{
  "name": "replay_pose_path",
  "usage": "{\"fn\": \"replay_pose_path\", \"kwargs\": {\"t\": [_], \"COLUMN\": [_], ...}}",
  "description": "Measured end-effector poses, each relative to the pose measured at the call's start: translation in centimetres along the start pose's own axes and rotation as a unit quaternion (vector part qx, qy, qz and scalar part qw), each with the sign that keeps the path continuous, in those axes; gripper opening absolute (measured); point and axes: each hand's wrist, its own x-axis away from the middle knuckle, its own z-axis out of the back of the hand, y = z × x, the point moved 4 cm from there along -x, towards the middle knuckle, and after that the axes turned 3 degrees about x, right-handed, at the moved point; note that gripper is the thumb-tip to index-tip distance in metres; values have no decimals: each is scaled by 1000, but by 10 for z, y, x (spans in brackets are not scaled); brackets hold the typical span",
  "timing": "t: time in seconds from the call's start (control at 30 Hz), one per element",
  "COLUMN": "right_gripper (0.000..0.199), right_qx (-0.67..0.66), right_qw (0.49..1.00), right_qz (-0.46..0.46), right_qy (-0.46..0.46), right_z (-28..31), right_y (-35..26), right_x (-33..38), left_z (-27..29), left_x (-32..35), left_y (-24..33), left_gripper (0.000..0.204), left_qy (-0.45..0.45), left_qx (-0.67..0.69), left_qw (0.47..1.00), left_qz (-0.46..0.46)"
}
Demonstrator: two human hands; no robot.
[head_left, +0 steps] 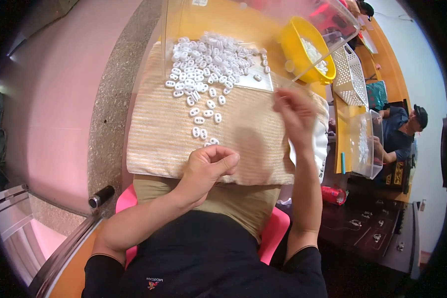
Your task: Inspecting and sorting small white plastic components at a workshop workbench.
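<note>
My left hand (211,166) is low over the near edge of a beige striped cloth (159,134), its thumb and index finger pinched together. Whatever lies between those fingertips is too small or hidden to make out. My right hand (298,116) is raised over the cloth's right side, smeared by motion, so its grip is unclear. Small white oval plastic pieces (198,69), each with two dark holes, lie heaped on the far part of the cloth. A thin line of loose white pieces (203,133) trails from the heap toward my left hand.
A clear plastic bin (350,35) stands tilted around the heap. Beyond it are a yellow basin (289,35) of white pieces and a white perforated basket (350,74). Another person (402,129) sits at the right by a clear box (375,154). A red package (334,195) lies nearby.
</note>
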Motion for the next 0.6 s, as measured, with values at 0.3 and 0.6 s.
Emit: {"fn": "replay_pose_path", "kwargs": {"t": [0.3,0.6], "right_gripper": [23,19], "right_qx": [342,389], "right_qw": [915,896], "right_qz": [127,62], "right_qy": [-173,-206], "right_z": [-75,-78], "right_y": [-4,-3], "right_x": [-6,-6], "left_z": [0,1], "left_x": [0,2], "left_y": [-2,2], "left_gripper": [14,15], "left_qy": [15,15], "left_qx": [1,7], "left_qw": [999,998], "left_qz": [-46,-55]}}
